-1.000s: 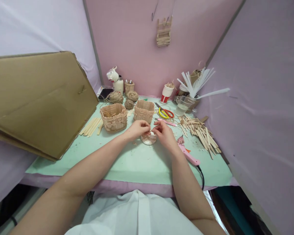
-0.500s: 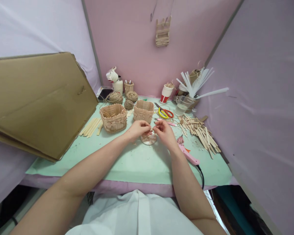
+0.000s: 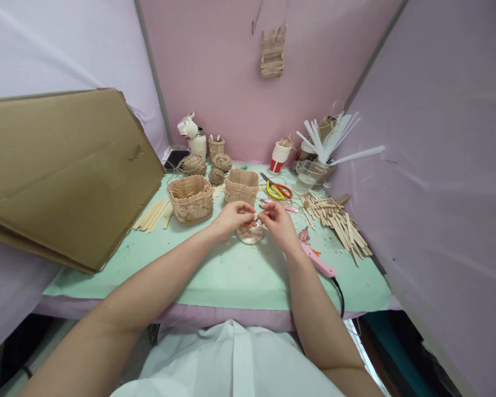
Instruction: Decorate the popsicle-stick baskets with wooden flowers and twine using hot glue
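Above a small round dish [image 3: 250,236] at the table's middle, my left hand [image 3: 237,215] and my right hand [image 3: 275,218] are brought almost fingertip to fingertip. Both are closed in a pinch. A tiny pale bit shows between the fingertips, too small to name. Small pinkish-white pieces lie in the dish. Just beyond the hands stands a square wooden-strip basket [image 3: 242,187]. A second basket [image 3: 190,199], holding some thin strips, is to its left. A pink hot glue gun [image 3: 320,262] lies right of my right forearm, its cord running off the front edge.
Scissors [image 3: 276,187] with yellow and orange handles lie behind my right hand. Wooden sticks [image 3: 341,226] are heaped at right, pale strips [image 3: 152,215] at left. Twine balls [image 3: 193,164], a red-and-white cup [image 3: 278,157] and a plastic tub [image 3: 309,177] stand behind. Cardboard [image 3: 70,171] leans at left.
The whole view has shifted very slightly. Both hands keep nearly the same pinched pose above the dish; nothing else has visibly moved.
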`<state>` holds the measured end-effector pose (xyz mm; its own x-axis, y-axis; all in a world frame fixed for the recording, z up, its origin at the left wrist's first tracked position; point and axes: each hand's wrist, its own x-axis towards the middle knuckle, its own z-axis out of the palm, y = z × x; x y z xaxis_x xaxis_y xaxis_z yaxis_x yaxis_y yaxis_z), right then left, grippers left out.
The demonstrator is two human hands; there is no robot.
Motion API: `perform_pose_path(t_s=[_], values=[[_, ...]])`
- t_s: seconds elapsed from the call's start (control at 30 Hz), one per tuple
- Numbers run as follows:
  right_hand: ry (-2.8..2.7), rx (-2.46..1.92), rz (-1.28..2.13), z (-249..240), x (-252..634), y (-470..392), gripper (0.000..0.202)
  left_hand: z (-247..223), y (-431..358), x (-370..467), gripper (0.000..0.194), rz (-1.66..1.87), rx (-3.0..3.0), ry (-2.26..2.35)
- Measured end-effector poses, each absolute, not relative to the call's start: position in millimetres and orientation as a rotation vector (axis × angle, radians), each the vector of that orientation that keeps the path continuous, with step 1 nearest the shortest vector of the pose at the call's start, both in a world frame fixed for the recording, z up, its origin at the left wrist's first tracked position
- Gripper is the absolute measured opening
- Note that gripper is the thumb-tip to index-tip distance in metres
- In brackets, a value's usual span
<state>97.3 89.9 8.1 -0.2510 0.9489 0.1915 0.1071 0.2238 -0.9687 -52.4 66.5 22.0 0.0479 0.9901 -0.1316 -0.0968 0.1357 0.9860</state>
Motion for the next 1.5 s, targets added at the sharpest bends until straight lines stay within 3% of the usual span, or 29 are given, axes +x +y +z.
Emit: perform_pose_path(t_s=[0.57,1.07,1.5], values=[[-1.573,-1.039,1.033,10.0,98.1,90.9,0.02,13.7,72.3,-54.7,0.031,1.276,1.192,1.139],[-1.704,-1.172,0.952,14.8,96.5,85.4,0.016,12.3,73.8,-54.4,0.015,1.255,1.212,1.178],[-2.567,-1.381,0.391,29.7,104.5,76.5,0.015,18.9,75.4,-58.1,0.014,1.248,1.136,1.329]])
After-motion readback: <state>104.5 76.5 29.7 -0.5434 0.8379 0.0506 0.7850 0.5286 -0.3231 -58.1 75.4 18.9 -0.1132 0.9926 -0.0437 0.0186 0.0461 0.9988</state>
